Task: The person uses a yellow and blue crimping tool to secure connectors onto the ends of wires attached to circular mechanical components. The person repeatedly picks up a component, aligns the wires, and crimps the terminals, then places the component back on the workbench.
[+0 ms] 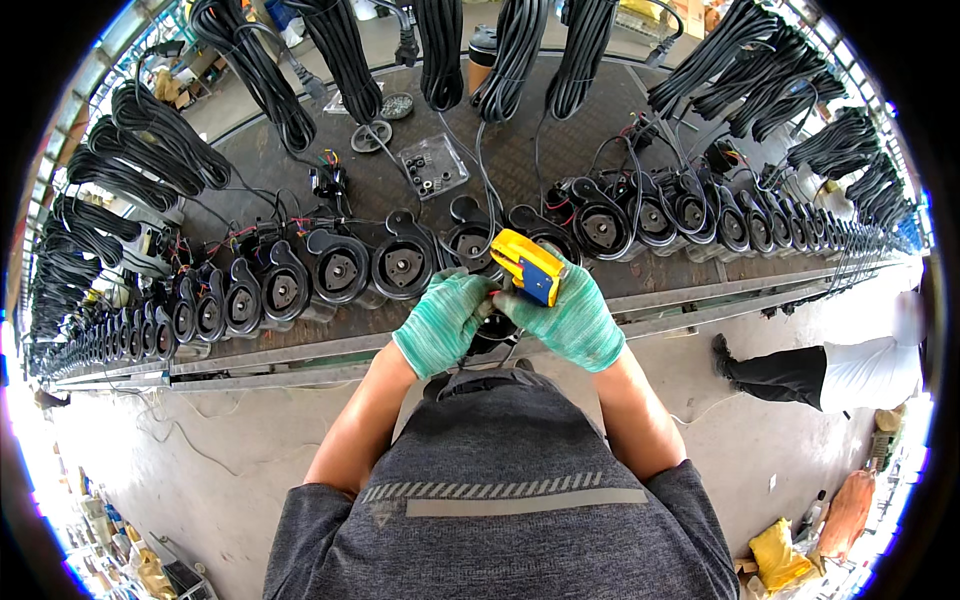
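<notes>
Both my hands wear green knit gloves and meet at the near edge of a long dark workbench [300,335]. My right hand [572,318] grips a yellow and blue power screwdriver [529,265], tilted down to the left. My left hand [445,318] holds a black round pump body [495,328], mostly hidden between the gloves. The tool's tip is hidden where it meets that part.
A row of black pump housings [340,270] with red and black wires runs along the bench to both sides. Coiled black power cords [345,55] hang along the far edge. A clear bag of small parts [433,165] lies mid-bench. Another person [830,370] stands at right.
</notes>
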### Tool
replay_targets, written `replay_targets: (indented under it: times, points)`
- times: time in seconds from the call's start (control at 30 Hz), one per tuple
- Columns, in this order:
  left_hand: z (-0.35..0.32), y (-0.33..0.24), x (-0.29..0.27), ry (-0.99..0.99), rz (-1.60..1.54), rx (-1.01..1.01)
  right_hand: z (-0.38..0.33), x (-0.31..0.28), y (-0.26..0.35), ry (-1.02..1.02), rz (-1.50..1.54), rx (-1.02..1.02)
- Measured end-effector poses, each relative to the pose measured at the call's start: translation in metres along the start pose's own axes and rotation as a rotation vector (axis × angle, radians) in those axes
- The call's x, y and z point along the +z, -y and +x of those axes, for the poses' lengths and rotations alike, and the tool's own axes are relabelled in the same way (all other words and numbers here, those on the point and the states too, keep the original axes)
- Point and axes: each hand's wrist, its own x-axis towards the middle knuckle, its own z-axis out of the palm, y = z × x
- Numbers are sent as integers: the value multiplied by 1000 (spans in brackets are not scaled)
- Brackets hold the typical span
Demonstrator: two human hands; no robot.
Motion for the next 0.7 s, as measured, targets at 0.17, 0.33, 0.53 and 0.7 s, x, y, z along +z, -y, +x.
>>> replay_targets:
  times: [0.17,0.33,0.53,0.7]
  points:
    - [1,-1,-5,47,130,120,3,4,6,-43,-277,-114]
    - [0,-11,-4,-49,53,104,4,6,-11,-152,-178,-83]
    - [-3,-9,9,-245,53,116,0,8,-14,-180,154,88]
    - [-6,-8,8,-403,-37,3,-13,-19,1,-97,648,318]
